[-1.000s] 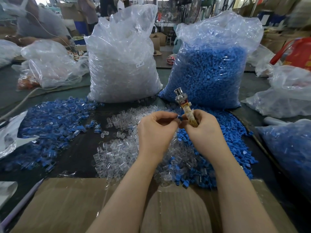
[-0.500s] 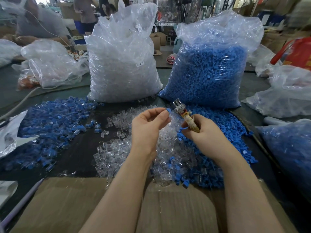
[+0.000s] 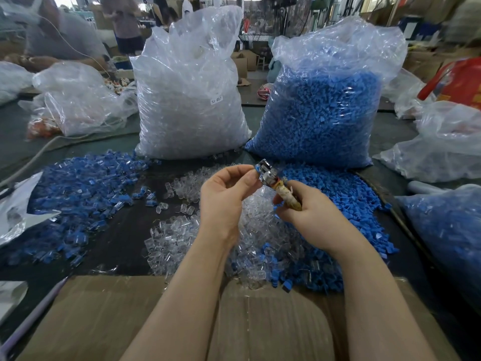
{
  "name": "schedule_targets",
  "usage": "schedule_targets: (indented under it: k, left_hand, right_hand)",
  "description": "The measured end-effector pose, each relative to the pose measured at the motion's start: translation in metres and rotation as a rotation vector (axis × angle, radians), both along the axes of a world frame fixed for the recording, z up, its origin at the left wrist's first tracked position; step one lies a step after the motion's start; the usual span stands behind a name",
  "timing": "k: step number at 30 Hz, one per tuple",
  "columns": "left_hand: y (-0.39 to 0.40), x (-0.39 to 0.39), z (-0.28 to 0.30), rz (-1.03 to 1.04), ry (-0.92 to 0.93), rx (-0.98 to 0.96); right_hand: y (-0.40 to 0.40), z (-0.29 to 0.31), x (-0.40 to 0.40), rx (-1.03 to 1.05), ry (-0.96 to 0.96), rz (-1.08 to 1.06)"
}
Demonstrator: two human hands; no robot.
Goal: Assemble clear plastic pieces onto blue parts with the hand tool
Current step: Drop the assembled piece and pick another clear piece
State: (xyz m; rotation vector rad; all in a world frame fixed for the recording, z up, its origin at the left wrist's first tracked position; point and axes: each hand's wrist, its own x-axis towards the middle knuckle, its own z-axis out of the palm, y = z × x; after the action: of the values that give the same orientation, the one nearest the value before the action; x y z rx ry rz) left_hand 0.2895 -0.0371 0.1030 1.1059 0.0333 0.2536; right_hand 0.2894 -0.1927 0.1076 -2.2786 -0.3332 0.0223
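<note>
Blue part point(image 3: 257, 168), now against hand tool point(image 3: 276, 182), between left hand point(image 3: 223, 196) fingertips.

- Two tall bags are set side by side at the back of the table point(image 3: 125, 238): the bag of clear pieces point(image 3: 190, 100) on the left, the bag of blue parts point(image 3: 328, 105) on the right.
- Before them a heap of loose clear pieces point(image 3: 177, 235) is spread, flanked on the right by a heap of loose blue parts point(image 3: 346, 201).
- A heap of assembled parts point(image 3: 78, 194) is laid further left (well apart from the bags).
- The left hand point(image 3: 223, 201) and right hand point(image 3: 312, 217) are held above the heaps, with the hand tool point(image 3: 276, 186) between them.
- A cardboard sheet point(image 3: 104, 321) is placed nearest.
</note>
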Motion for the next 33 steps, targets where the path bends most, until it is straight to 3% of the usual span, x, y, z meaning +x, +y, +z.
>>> schedule_targets:
  k: [28, 33]
  left_hand:
    - [0.007, -0.003, 0.004, -0.003, 0.034, 0.008]
    - [0.055, 0.004, 0.004, 0.237, 0.169, 0.115]
  right_hand:
    - [0.004, -0.003, -0.001, -0.108, -0.093, -0.039]
    - [0.000, -0.004, 0.002, -0.142, -0.150, -0.156]
